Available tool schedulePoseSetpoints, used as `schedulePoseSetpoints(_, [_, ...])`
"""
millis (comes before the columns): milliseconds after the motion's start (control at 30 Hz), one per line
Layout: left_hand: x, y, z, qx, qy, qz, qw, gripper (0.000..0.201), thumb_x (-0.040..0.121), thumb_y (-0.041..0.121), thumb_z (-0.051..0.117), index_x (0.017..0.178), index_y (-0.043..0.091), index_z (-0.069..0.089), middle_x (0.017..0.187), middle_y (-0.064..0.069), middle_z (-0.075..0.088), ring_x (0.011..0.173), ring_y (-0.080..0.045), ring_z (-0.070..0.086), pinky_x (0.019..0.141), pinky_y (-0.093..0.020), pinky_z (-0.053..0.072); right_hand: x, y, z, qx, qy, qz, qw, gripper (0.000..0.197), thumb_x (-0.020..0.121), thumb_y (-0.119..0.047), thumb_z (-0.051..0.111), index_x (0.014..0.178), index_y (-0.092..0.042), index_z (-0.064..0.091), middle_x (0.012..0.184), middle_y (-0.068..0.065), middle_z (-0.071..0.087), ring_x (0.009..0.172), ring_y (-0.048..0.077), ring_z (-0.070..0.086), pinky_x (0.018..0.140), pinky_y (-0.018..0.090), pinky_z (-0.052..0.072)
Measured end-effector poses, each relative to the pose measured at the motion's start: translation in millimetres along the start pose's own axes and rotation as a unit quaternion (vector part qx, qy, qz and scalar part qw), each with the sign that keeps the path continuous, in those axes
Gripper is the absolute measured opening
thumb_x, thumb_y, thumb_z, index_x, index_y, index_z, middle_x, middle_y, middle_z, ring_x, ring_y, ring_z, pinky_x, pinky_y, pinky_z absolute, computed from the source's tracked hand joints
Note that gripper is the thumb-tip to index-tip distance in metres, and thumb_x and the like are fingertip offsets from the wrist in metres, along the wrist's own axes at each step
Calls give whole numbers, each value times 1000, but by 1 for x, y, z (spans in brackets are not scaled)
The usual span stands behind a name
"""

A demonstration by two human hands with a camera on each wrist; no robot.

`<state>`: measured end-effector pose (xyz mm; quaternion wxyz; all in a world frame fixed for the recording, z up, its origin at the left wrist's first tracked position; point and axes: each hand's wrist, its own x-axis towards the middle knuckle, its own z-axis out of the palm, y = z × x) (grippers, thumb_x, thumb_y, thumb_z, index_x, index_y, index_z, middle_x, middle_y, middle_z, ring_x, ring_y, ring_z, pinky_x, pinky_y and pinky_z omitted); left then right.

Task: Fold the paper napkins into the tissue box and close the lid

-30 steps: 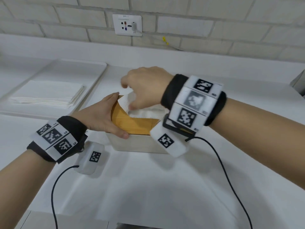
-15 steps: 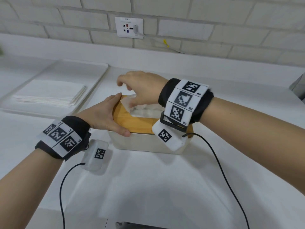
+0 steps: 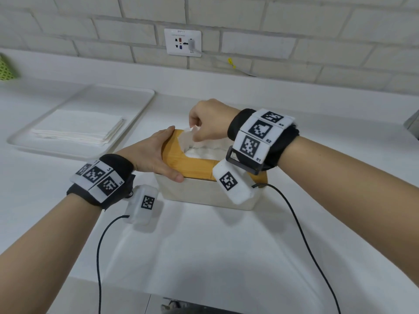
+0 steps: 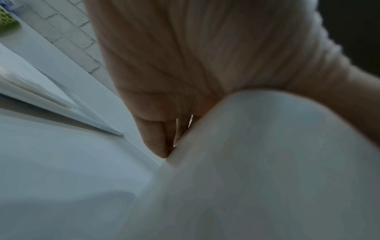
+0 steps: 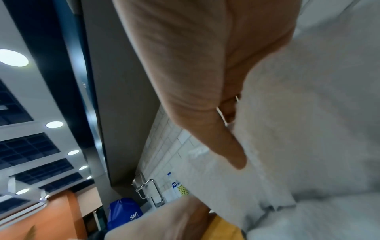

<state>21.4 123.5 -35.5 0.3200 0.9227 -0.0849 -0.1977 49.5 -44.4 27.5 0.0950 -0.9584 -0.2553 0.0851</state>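
Since the earlier frames: right hand (image 3: 209,121) drawn up from reaching flat over the lid opening to a raised pinch, napkin tip lifted with it; left hand (image 3: 150,155) unchanged on the lid's left end. Tissue box (image 3: 204,194): white body, near the middle of the bench (image 3: 215,257), just right of the tray. Lid (image 3: 181,164): wooden, seated flat on the box top, central opening showing white paper. Napkin (image 3: 192,143): white, bulk inside the box, one corner standing up through the opening's left part, pinched between right thumb and curled fingers; in the right wrist view, thumb (image 5: 205,129) laid against the napkin sheet (image 5: 308,129). Left hand: fingers straight and together along the lid's far left edge, thumb pressed on the near left corner, nothing gripped; in the left wrist view, palm (image 4: 164,65) laid over the white box wall (image 4: 267,162). Tray (image 3: 140,109): white, at the bench's back left, bearing a flat stack of folded napkins (image 3: 79,128). Wall socket (image 3: 182,43): on the brick wall behind the bench's back edge. Green object (image 3: 6,69): at the far left edge, kind not discernible.
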Motion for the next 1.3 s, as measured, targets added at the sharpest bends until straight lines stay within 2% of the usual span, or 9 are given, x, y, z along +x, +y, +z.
schedulePoseSetpoints(233, [1,0,0,3,-7,-6,1000,174,4,69,77,153,23,-2,154,9,15,140,-11,22,105,-22,23,5,-10,-1,-9,-85,12,996,26,88,-1,41,67,-16,37,66,0,35,58,13,33,49,20,26])
schedulePoseSetpoints(433, [0,1,0,3,-4,-7,1000,161,16,61,76,153,24,-2,154,9,16,139,-12,22,104,-22,23,4,-9,-2,-23,-32,-11,999,26,92,-7,46,113,0,58,106,13,59,92,23,53,57,20,35])
schedulePoseSetpoints(533, [1,1,0,-1,0,-9,1000,158,18,60,76,153,25,0,154,8,16,139,-14,24,108,-26,26,4,-8,-1,-8,-10,-40,999,5,87,-8,56,87,-12,56,79,-4,51,77,12,52,55,16,34])
schedulePoseSetpoints(700, [3,-4,-1,0,-8,5,1000,171,5,80,75,152,29,4,151,8,22,138,-15,27,113,-38,29,0,-3,-3,96,8,-65,993,33,87,-7,55,67,-24,36,71,-11,40,60,2,38,51,10,34])
schedulePoseSetpoints(833, [3,-3,-2,0,-9,9,1000,175,3,77,74,153,27,0,151,10,18,138,-11,24,108,-25,25,-11,1,-5,205,117,-90,967,17,85,-10,61,85,-15,45,77,-5,46,64,4,42,60,11,36])
schedulePoseSetpoints(933, [3,-3,-2,0,-15,6,1000,177,0,80,71,152,27,-2,152,11,16,135,-9,24,104,-23,25,-19,12,-9,48,-5,-49,998,54,74,-32,75,115,-14,46,101,-2,46,86,12,47,73,23,39])
schedulePoseSetpoints(1000, [5,-5,-2,0,-15,4,1000,175,3,75,75,152,27,-2,153,12,15,137,-10,23,105,-24,25,-24,19,-9,-66,-41,-21,997,41,78,-28,71,112,-17,53,102,-1,48,93,19,51,73,29,40])
schedulePoseSetpoints(1067, [6,-6,-2,1,-12,-2,1000,172,6,70,78,152,27,-2,153,11,16,137,-11,24,106,-26,26,-28,24,-7,-76,21,-15,997,16,86,-15,58,102,-14,62,97,2,52,96,24,56,71,29,40])
schedulePoseSetpoints(1300, [5,-4,-5,-5,-12,-6,1000,176,3,79,74,152,27,-4,155,9,17,139,-12,26,111,-29,26,-45,36,-7,3,217,0,976,18,92,-17,50,106,-17,62,102,-1,63,94,20,57,80,32,47])
